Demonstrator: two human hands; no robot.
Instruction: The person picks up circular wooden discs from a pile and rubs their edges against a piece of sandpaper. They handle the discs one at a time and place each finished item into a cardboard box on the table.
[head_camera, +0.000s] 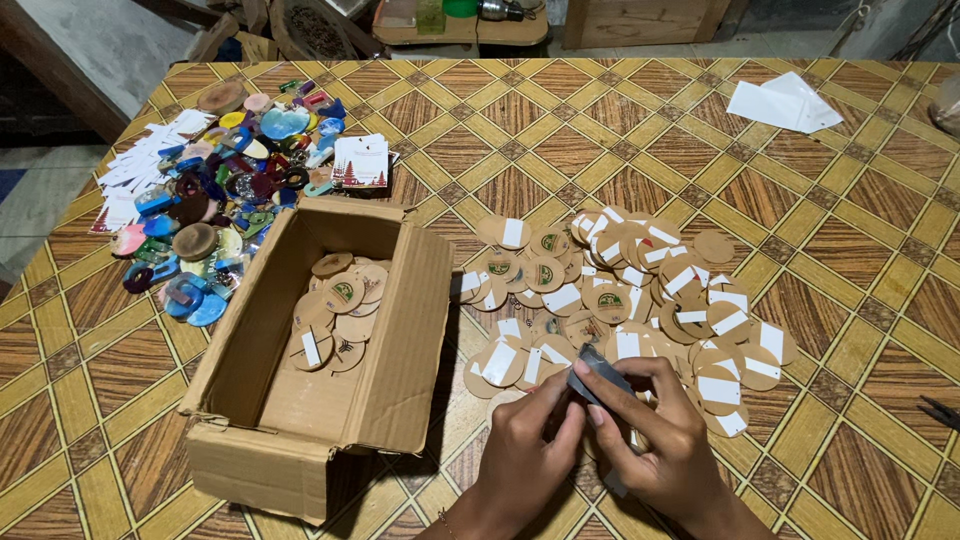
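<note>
My left hand (525, 440) and my right hand (655, 425) meet at the near edge of the table, both pinching a small dark grey flat piece (598, 378) between their fingertips. What lies under the piece is hidden by my fingers. Just beyond them spreads a heap of round wooden discs (620, 295), many with white rectangular stickers on them. To the left stands an open cardboard box (400, 340) with several of the same discs (340, 310) lying inside it.
A pile of colourful small trinkets and wooden slices (225, 180) lies at the far left, with white cards (135, 165) and a printed card stack (360, 160) beside it. White paper sheets (783, 103) sit far right. A dark tool tip (940, 412) pokes in at the right edge.
</note>
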